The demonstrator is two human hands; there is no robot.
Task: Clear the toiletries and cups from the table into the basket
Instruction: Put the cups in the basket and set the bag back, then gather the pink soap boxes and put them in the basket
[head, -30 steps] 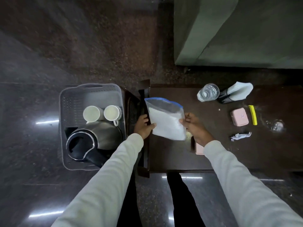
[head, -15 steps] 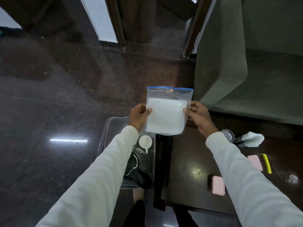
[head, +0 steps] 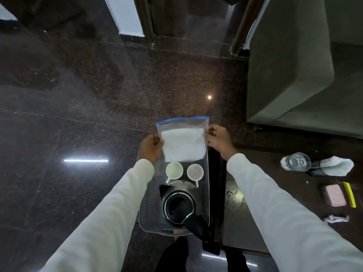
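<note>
Lowered over the basket [head: 206,195], seemingly, zip bag [head: 183,142] (both hands [head: 150,148] [head: 220,139] pinching edges).

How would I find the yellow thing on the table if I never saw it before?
Look at the dark table to the right of the basket. Near its right edge lies a pink box, and the yellow comb lies right beside it on the far side from the basket. It is the only long, thin, bright yellow thing there; the glass and crumpled wrapper near it are clear or whitish.
</note>
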